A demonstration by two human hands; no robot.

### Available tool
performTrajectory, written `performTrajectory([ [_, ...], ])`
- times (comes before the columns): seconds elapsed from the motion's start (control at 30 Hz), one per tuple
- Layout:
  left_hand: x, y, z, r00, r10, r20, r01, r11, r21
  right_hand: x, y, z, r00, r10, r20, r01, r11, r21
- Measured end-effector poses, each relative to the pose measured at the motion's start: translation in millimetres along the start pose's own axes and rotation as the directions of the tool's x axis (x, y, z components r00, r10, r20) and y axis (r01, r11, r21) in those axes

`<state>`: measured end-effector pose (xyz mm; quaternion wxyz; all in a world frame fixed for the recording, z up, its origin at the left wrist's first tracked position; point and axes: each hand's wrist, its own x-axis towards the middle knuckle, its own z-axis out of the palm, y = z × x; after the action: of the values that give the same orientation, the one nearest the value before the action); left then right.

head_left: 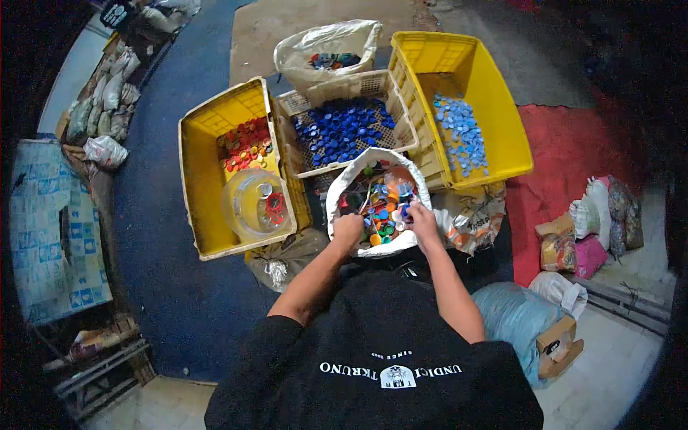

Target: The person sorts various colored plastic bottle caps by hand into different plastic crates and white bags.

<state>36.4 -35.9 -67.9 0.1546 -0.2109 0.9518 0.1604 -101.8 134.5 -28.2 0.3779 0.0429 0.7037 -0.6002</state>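
Note:
A white sack (337, 192) with a rolled rim stands open in front of my body, filled with mixed coloured bottle caps (381, 213). My left hand (348, 231) is at the sack's left inner edge with its fingers curled; what they hold, if anything, is too small to name. At the right side of the sack, my right hand (423, 219) has its fingers closed beside a dark blue cap (406, 212), which looks pinched. Behind the sack, dark blue caps (342, 130) lie in a white crate (408, 136).
The left yellow crate (192, 179) holds red caps and a clear round container (247, 204). Light blue caps (460, 136) lie in the right yellow crate (502, 107). Another white sack (294, 61) stands behind. Bags (591, 215) and a blue roll (510, 322) are at right.

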Motion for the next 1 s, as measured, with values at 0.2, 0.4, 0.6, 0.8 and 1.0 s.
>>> performTrajectory([
  [0.2, -0.5, 2.3, -0.9, 0.996, 0.010, 0.090, -0.007, 0.999, -0.034, -29.2, -12.4, -7.4, 0.999, 0.013, 0.043, -0.031, 0.885, 0.464],
  [0.4, -31.8, 14.0, -53.5, 0.969, 0.019, -0.247, -0.107, 0.932, -0.347, -16.9, -14.0, -4.5, 0.982, 0.025, 0.186, -0.104, 0.897, 0.430],
  [0.6, -42.0, 12.2, -71.7, 0.979, -0.197, -0.055, 0.090, 0.658, -0.747, 13.4, -23.0, 42.8, 0.964, 0.070, 0.258, -0.071, 0.997, -0.005],
  [0.8, -73.6, 5.4, -72.9, 0.918, -0.372, -0.140, 0.012, 0.378, -0.926, 68.4, -19.5, 86.5, 0.868, -0.338, 0.364, 0.495, 0.641, -0.586],
  [1.0, -116.4, 1.8, -91.1, 0.878, -0.472, -0.085, 0.068, 0.297, -0.952, 111.5, -10.9, 120.9, 0.788, -0.236, 0.568, 0.615, 0.281, -0.736],
])
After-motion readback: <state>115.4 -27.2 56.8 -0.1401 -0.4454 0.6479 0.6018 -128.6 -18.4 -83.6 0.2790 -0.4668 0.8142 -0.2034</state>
